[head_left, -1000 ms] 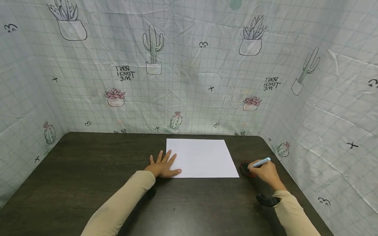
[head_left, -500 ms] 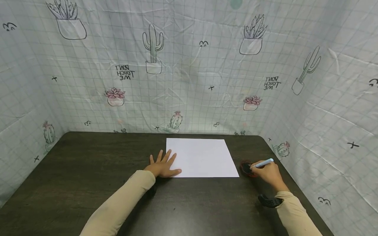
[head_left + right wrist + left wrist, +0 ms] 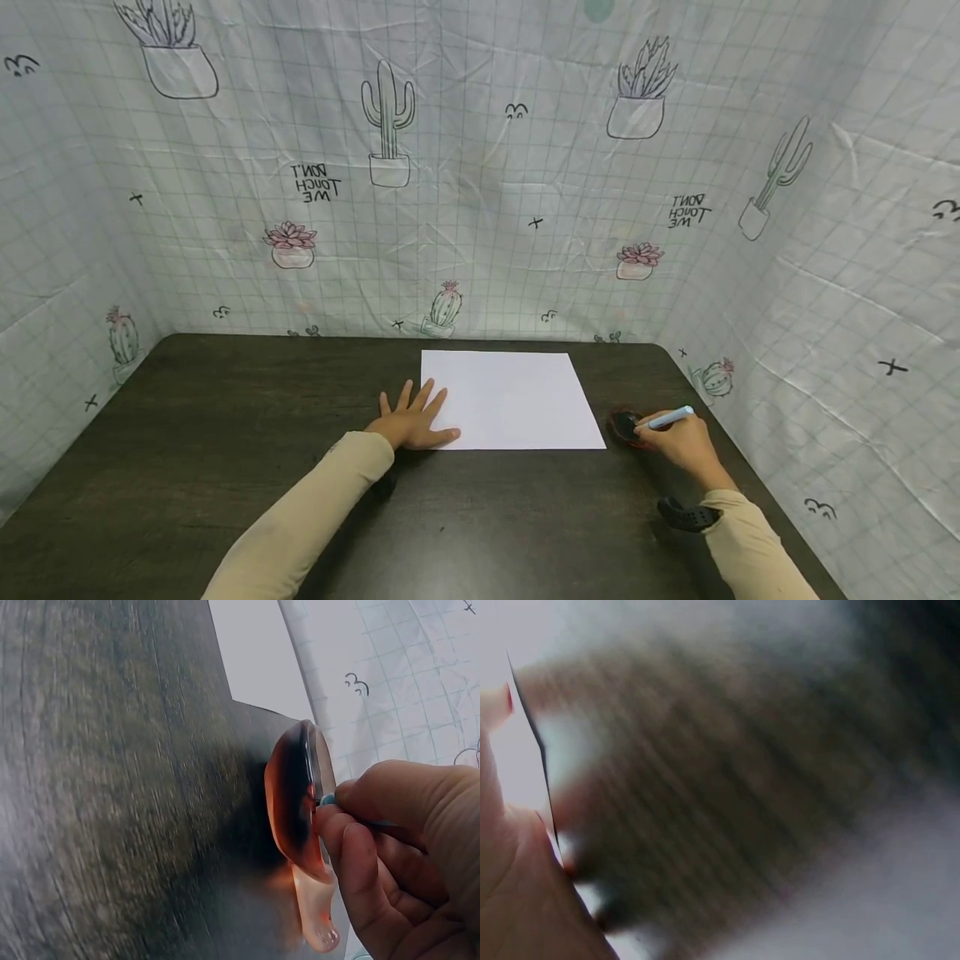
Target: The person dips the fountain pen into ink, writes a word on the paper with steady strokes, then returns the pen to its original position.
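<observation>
A white sheet of paper [image 3: 517, 400] lies flat on the dark table. My left hand [image 3: 412, 423] rests on its left edge, fingers spread; in the left wrist view part of that hand [image 3: 517, 892] shows beside a blurred dark surface. To the right of the paper, my right hand [image 3: 681, 440] pinches a slim light-blue stick [image 3: 670, 417], like a pen or brush. Its lower end is at a small shallow dish [image 3: 623, 426] of dark contents. In the right wrist view the see-through dish [image 3: 289, 795] has a reddish-orange tint and a short handle [image 3: 319, 919]. The stick's very tip is hidden.
The dark wooden table [image 3: 225, 433] reaches back to a hanging cloth [image 3: 487, 167] printed with cacti, which also stands at both sides. A dark band [image 3: 686, 514] is on the right wrist. The table's right edge runs close by the right arm.
My right hand has shifted slightly to the right with the light-blue stick, staying at the dish. My left hand and the paper have kept their places.
</observation>
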A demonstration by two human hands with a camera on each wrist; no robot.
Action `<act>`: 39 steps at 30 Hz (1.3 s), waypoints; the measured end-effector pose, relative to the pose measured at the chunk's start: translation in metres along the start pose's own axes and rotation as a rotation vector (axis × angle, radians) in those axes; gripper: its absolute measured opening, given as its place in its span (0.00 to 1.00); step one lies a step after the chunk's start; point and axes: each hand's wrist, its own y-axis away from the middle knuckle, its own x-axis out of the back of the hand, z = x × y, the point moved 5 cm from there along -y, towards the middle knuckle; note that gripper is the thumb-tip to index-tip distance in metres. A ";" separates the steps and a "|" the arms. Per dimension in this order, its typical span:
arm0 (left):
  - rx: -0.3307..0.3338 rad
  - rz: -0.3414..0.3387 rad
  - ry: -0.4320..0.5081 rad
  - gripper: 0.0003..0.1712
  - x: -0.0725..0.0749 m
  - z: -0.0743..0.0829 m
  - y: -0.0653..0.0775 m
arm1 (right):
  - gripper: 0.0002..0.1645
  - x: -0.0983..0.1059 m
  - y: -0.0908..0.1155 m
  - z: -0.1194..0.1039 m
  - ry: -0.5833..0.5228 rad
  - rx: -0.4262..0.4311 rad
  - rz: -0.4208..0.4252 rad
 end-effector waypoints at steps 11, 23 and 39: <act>0.011 -0.009 -0.010 0.50 0.001 0.002 0.002 | 0.07 -0.005 -0.002 -0.007 -0.014 0.013 0.033; 0.010 -0.005 -0.027 0.47 0.002 0.005 0.005 | 0.08 -0.006 -0.003 -0.005 -0.030 -0.016 0.035; 0.026 -0.021 -0.024 0.49 -0.002 0.000 -0.002 | 0.10 -0.010 -0.022 -0.045 -0.137 -0.039 0.069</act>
